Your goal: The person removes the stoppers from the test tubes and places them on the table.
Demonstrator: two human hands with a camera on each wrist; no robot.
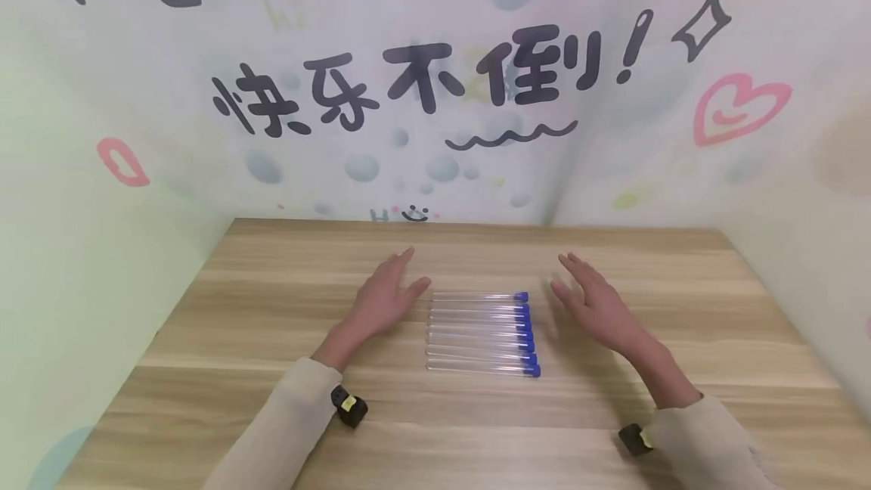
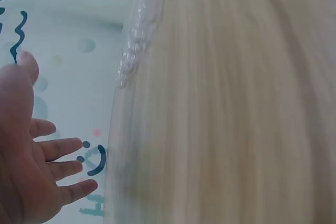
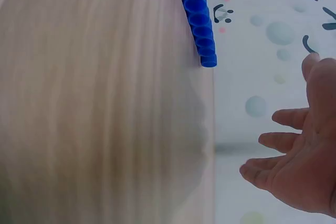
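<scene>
Both hands stand well apart from each other at the table (image 1: 408, 437), and neither grips anything. In the head view I have the left hand (image 1: 382, 299) off one side of a row of clear tubes (image 1: 476, 339) and the right hand (image 1: 602, 316) off the other, fingers extended and pointing mostly away from me, towards the wall (image 1: 408, 180). The tubes lie side by side between the hands, each with its long axis running across from left to right. Their rounded ends face the left hand; their blue caps (image 1: 527, 335) face the right. As I judge it, a reach along that axis meets glassy ends from my left and caps from my right. The left hand looks nearer: its thumb is just beside the end of the farthest tube, while a strip of table shows between the right thumb and the caps.

In the left wrist view I look onto the rounded ends in a line; the left hand sits off to the side, fingers parted, with the wall showing between it and the tubes.

In the right wrist view the caps line up towards me and hide most of the tube bodies. The right hand is apart from them, fingers loosely extended. How high either hand is above the wood, I cannot tell.
</scene>
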